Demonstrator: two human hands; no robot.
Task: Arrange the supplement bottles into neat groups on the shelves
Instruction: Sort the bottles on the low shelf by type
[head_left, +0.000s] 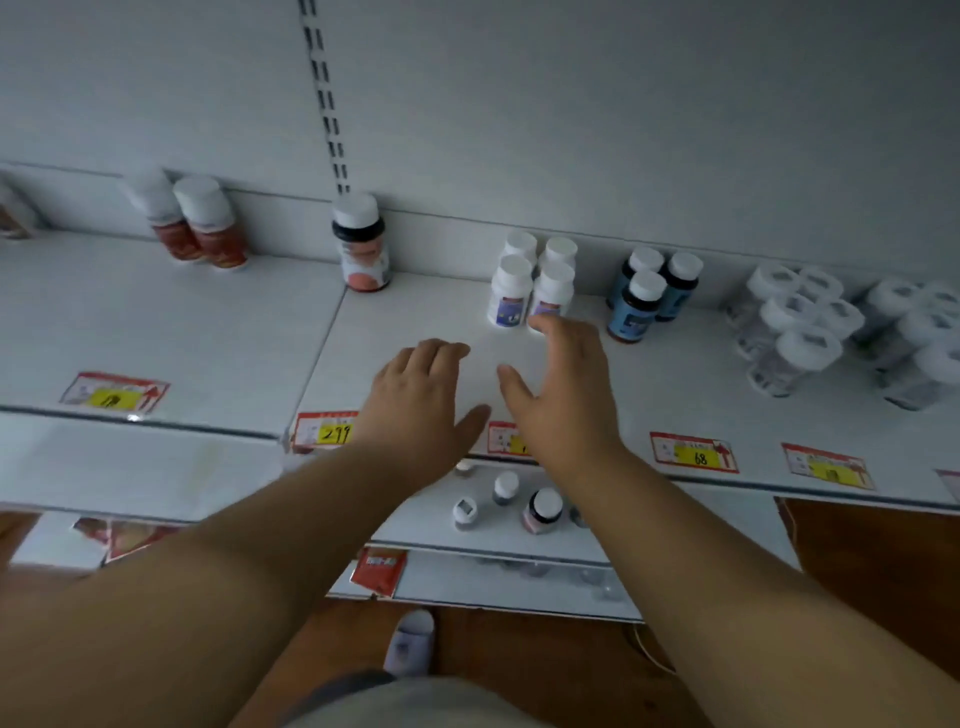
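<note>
Both my hands hover over the white shelf (405, 317), empty, fingers relaxed. My right hand (558, 384) has its fingertips just in front of a square group of white bottles with purple labels (530, 283). My left hand (423, 395) is lower left of that group, apart from every bottle. A single dark bottle with a pink label (363, 244) stands at the back. Three blue-labelled dark bottles (652, 293) stand to the right, two red-labelled bottles (195, 223) to the far left, and several clear bottles with white caps (795, 327) at the far right.
Red and yellow price tags (693, 452) line the shelf's front edge. A lower shelf (467, 540) holds a few small scattered bottles (543, 509). Below is a wooden floor with my slippered foot (410, 642). A slotted upright (324, 98) runs up the back wall.
</note>
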